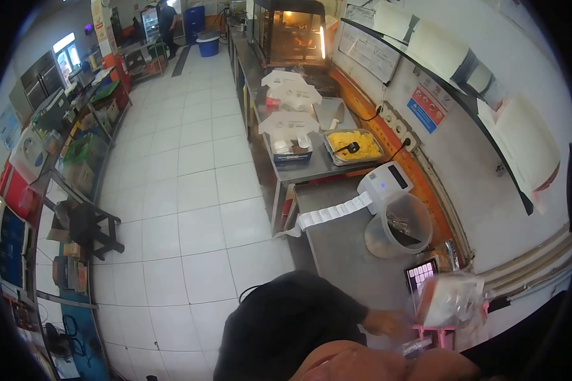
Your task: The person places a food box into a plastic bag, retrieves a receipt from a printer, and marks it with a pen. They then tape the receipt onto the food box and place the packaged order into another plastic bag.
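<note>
My left hand (388,322) reaches in a dark sleeve (299,317) over the near end of the metal counter. Its fingers are smeared by motion beside a pink rack (440,333). A clear plastic packet (448,298) with white and reddish parts stands at the rack, just beyond the hand. Close to the fingers lies a small shiny clear piece (416,347), blurred. Behind the packet, a dark device with a lit grid of keys (421,277) leans near the wall. My right hand is out of sight; only a dark sleeve shows at lower right.
A clear tub (398,225) holds dark items beside a white label printer (386,185), whose label strip (333,213) hangs over the counter edge. Farther along are a tray of yellow food (354,146), open boxes (290,149) and a lit glass cabinet (290,35). A black stool (94,228) stands left; a person (168,28) is far back.
</note>
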A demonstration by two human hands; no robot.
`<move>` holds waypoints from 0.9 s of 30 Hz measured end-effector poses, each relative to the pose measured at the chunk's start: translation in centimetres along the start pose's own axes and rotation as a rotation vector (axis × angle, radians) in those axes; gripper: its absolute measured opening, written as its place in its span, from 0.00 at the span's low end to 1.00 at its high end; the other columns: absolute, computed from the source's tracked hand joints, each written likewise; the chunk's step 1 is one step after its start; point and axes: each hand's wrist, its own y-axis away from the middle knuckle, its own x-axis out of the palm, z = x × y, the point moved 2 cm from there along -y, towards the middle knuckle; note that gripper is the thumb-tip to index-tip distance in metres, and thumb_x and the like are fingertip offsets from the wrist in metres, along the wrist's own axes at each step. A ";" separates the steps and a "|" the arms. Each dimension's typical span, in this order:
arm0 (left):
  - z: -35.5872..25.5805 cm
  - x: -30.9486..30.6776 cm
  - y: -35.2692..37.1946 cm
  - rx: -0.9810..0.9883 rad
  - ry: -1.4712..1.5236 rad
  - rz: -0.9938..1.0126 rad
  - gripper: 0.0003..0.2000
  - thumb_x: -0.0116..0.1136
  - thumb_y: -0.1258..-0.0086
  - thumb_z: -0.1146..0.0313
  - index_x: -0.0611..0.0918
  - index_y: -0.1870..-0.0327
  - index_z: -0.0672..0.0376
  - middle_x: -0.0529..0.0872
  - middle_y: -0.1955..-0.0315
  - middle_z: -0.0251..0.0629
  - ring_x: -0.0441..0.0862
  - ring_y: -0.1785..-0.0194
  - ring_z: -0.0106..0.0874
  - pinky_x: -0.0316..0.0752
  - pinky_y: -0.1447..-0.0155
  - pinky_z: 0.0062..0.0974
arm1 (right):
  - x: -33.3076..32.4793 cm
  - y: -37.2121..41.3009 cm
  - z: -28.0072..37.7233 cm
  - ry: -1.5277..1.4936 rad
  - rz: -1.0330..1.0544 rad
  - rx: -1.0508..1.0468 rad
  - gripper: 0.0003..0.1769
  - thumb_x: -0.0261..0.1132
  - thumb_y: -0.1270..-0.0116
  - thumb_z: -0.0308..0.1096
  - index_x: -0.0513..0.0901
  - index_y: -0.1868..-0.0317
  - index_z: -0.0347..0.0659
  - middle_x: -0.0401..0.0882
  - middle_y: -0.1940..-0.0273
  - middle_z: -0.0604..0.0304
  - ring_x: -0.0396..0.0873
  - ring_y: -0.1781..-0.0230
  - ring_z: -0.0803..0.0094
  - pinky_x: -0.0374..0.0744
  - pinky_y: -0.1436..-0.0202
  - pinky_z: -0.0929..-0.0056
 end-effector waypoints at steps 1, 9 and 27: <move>0.7 0.4 1.1 -0.202 0.043 -0.106 0.21 0.57 0.40 0.74 0.75 0.43 0.53 0.76 0.44 0.39 0.68 0.36 0.38 0.59 0.33 0.46 | -0.1 0.1 0.3 -0.016 -0.018 0.002 0.19 0.62 0.35 0.42 0.76 0.53 0.35 0.75 0.61 0.55 0.75 0.61 0.69 0.74 0.53 0.73; 0.2 -8.9 -5.8 -0.644 0.259 -0.859 0.13 0.54 0.36 0.74 0.76 0.49 0.58 0.77 0.55 0.38 0.74 0.51 0.37 0.69 0.48 0.33 | 1.0 2.7 1.7 -0.290 -0.065 0.142 0.18 0.59 0.33 0.43 0.77 0.56 0.35 0.75 0.63 0.55 0.75 0.63 0.69 0.74 0.55 0.74; 3.9 13.5 8.4 -0.940 0.159 0.245 0.11 0.53 0.33 0.60 0.77 0.62 0.59 0.77 0.60 0.42 0.73 0.52 0.44 0.68 0.47 0.42 | 2.1 6.1 -18.1 -0.185 0.717 0.608 0.24 0.56 0.33 0.53 0.79 0.51 0.41 0.79 0.60 0.60 0.78 0.63 0.66 0.79 0.61 0.67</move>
